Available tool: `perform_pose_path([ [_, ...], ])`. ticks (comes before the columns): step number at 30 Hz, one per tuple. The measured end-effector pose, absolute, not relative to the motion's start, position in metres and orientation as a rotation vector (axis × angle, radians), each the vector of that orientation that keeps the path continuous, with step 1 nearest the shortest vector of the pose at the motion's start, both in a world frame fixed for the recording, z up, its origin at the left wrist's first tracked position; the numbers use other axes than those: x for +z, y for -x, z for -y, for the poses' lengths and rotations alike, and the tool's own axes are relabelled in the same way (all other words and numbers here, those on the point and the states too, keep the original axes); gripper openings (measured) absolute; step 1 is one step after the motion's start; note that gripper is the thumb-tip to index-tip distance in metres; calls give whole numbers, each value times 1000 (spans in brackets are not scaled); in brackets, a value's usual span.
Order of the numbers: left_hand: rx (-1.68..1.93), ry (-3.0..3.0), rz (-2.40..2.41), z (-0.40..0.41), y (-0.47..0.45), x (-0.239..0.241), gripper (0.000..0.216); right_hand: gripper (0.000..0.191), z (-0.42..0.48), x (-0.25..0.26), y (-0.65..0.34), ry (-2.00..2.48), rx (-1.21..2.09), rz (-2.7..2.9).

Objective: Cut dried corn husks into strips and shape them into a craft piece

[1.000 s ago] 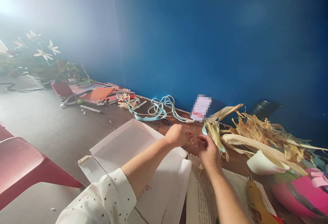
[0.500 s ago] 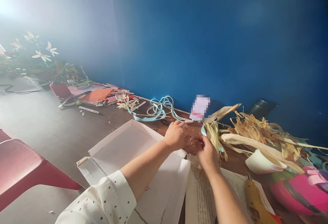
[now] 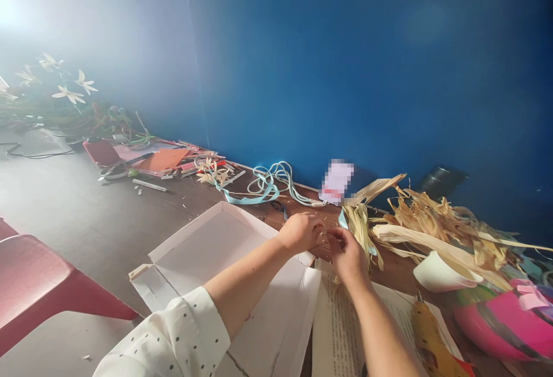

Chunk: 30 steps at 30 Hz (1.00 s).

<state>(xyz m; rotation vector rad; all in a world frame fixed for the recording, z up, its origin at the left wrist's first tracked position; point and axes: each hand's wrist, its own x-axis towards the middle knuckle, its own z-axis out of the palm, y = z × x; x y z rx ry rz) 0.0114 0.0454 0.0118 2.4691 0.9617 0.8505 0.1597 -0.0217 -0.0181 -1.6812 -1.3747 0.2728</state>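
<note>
My left hand (image 3: 301,233) is low over the brown table, its fingers curled down and closed towards small pale scraps (image 3: 325,233). Close beside it on the right, my right hand (image 3: 349,256) has thumb and forefinger pinched together. Whatever the fingertips hold, if anything, is too small to make out. Behind my left hand lie dark-handled scissors (image 3: 280,209). A bunch of dried corn husks (image 3: 359,230) lies just right of my right hand. Under my left forearm is an open white cardboard box lid (image 3: 216,239); below my right hand lie printed pages (image 3: 334,319).
A glue gun (image 3: 427,331), a white cup (image 3: 447,273) and a pink round object (image 3: 503,325) stand at the right. More husks (image 3: 436,221) lie behind them. Light-blue cord (image 3: 276,178) runs along the blue partition (image 3: 302,66). A red chair (image 3: 38,285) is at the left.
My left hand has dropped slightly and its fingers have curled in closer to the table, uncovering more of the scissors. My right hand has hardly moved.
</note>
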Motion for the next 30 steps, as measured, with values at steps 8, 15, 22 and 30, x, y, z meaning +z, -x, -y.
perform_pose_path([
  [8, 927, -2379, -948, -46, -11, 16, 10, 18, 20, -21, -162, 1678, 284, 1359],
  [15, 916, -2412, -925, -50, -10, 14, 15, 17, 19, -22, -162, 1687, 311, 1337],
  [22, 883, -2384, -933, -50, -10, 14, 19, 21, 20, -19, -161, 1681, 329, 1299],
  [30, 825, -2306, -985, -52, -11, 9, 19, 22, 20, -19, -162, 1622, 330, 1321],
])
